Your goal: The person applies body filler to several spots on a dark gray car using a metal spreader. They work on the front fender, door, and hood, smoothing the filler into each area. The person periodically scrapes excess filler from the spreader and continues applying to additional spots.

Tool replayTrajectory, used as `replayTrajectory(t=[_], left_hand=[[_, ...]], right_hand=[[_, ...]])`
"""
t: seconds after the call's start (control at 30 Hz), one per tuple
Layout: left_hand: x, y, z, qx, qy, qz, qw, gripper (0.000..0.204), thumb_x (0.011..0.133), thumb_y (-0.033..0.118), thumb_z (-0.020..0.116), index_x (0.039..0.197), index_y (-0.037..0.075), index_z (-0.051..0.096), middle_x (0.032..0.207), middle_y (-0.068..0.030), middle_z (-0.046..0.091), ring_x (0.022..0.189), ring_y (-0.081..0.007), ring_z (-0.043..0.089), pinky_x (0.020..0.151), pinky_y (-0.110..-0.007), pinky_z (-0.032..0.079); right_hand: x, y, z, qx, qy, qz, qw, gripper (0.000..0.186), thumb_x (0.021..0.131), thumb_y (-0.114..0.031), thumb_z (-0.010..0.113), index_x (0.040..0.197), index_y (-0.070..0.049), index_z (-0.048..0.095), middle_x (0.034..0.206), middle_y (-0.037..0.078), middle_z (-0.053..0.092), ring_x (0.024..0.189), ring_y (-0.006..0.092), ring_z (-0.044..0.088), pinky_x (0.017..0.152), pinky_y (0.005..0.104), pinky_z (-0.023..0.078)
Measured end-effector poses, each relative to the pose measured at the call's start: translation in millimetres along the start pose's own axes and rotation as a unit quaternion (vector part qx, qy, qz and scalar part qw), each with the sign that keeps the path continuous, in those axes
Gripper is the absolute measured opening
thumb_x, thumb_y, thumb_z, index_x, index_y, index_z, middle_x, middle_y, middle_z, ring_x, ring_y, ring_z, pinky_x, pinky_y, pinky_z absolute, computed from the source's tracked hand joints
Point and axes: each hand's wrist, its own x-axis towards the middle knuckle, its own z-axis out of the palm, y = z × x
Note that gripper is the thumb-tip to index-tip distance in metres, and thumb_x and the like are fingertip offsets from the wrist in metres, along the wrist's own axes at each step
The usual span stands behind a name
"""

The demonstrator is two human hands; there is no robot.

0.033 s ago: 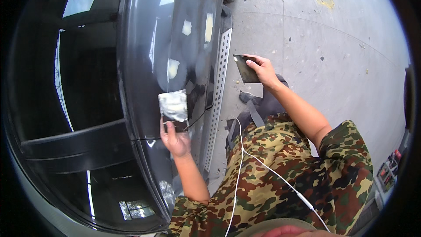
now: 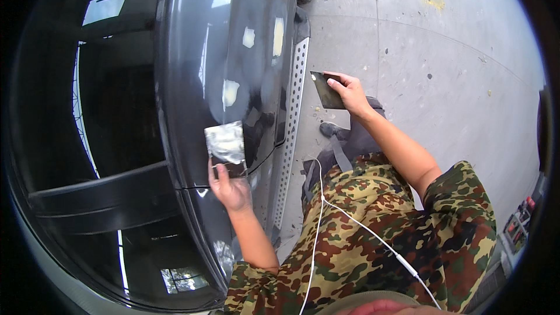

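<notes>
filler board (image 2: 226,146) sits in my left hand (image 2: 231,188), a flat rectangular piece smeared with pale grey paste, held up flat against the dark side panel of the car (image 2: 192,52). my fingers are curled around its lower dark edge with the thumb on the near side, so that hand is closed on it in a firm pinch. the board's top edge lies just below one of the pale filler patches (image 2: 230,92) on the panel, and more patches of the same colour sit further up the bodywork.

my right hand (image 2: 349,93) is out to the side, well apart from the left, over the concrete floor (image 2: 455,81). it grips a thin dark spreader blade (image 2: 325,90) by its right edge, fingers folded over the top and thumb underneath, the blade sticking out toward the car. the blade is near the perforated metal running board (image 2: 291,111) that runs along the bottom of the car, but i cannot tell whether it touches it.

i see my camouflage sleeves (image 2: 455,210) low in the view, a white cable (image 2: 350,221) trailing across my chest, and a dark shoe (image 2: 332,130) on the floor just below my right hand.
</notes>
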Motion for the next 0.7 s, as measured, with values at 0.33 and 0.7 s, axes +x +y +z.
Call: replayTrajectory(t=[0.33, 0.7], left_hand=[[107, -17, -23, 0.121, -0.068, 0.131, 0.982, 0.046, 0.106, 0.018, 0.059, 0.144, -0.006, 0.049, 0.142, -0.0202, 0.058, 0.13, -0.0323, 0.059, 0.111, -0.045, 0.045], [136, -45, -64, 0.13, -0.043, 0.13, 0.982, 0.051, 0.104, 0.019, 0.059, 0.148, -0.004, 0.045, 0.15, -0.0201, 0.052, 0.137, -0.0351, 0.051, 0.116, -0.05, 0.041]], right_hand=[[165, 7, 40, -0.036, 0.019, -0.182, 0.982, 0.028, 0.102, -0.01, 0.061, 0.127, -0.003, 0.071, 0.109, 0.007, 0.074, 0.097, 0.0122, 0.065, 0.086, 0.0281, 0.052], [238, 11, 39, -0.051, -0.037, -0.19, 0.98, 0.027, 0.101, -0.007, 0.061, 0.125, 0.001, 0.07, 0.114, 0.009, 0.073, 0.106, 0.0143, 0.066, 0.095, 0.0289, 0.051]])
